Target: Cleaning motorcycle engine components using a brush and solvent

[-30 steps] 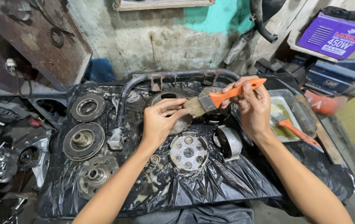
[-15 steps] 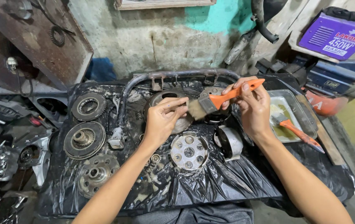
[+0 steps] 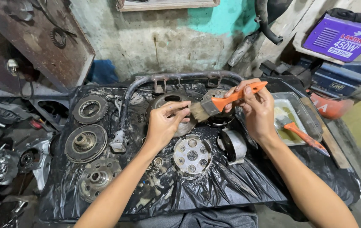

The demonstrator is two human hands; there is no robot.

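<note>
My right hand (image 3: 257,107) grips an orange-handled paintbrush (image 3: 225,101), its pale bristles pointing left toward my left hand. My left hand (image 3: 165,122) pinches a small part between its fingertips, right at the bristles; the part itself is too small to make out. Both hands hover over a black plastic sheet (image 3: 214,190) spread with greasy metal clutch parts. A round silver hub with several holes (image 3: 192,154) lies just below my hands. Behind my left hand sits a domed metal cover (image 3: 168,102).
Round clutch plates (image 3: 85,142) and a gear disc (image 3: 90,109) lie at left. A clear tray of yellowish liquid (image 3: 292,116) holds a second orange brush (image 3: 301,135) at right. A bent metal bar (image 3: 176,78) runs along the back. Clutter and a purple box (image 3: 341,38) surround the sheet.
The brush has shifted slightly left and down, so its bristles now meet my left hand's fingertips. My left hand has stayed about where it was.
</note>
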